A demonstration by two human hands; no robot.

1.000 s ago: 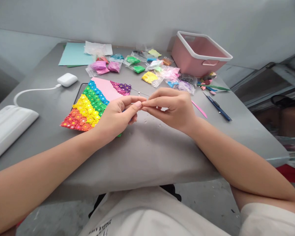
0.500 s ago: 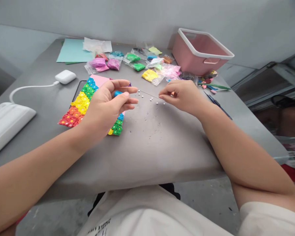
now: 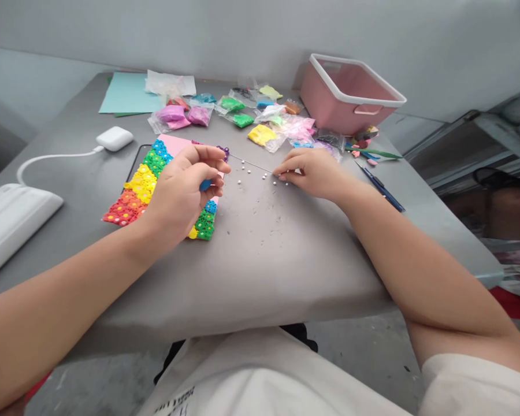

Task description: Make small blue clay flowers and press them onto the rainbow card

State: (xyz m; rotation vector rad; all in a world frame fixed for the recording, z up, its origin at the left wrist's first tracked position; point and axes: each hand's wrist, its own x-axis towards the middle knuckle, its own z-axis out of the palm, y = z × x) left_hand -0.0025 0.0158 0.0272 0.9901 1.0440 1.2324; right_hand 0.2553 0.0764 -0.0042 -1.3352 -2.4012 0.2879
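Observation:
My left hand is curled over the flower-covered card, with a small lump of blue clay partly showing between its fingers. The card carries bands of tiny clay flowers in red, orange, yellow, green and blue, with a bare pink strip at its top. Purple flowers show beside my left fingertips. My right hand pinches a thin metal needle, whose tip points left towards those purple flowers. Several tiny white balls are scattered on the table below the needle.
Bagged coloured clay lies across the back, beside a pink basket. A dark blue pen-like tool rests at the right. On the left are a white earphone case, its cable and a white power bank.
My left fingers have curled in further, and the blue lump sits lower in the hand. My right hand and the needle have shifted a little left. Another white ball shows on the table.

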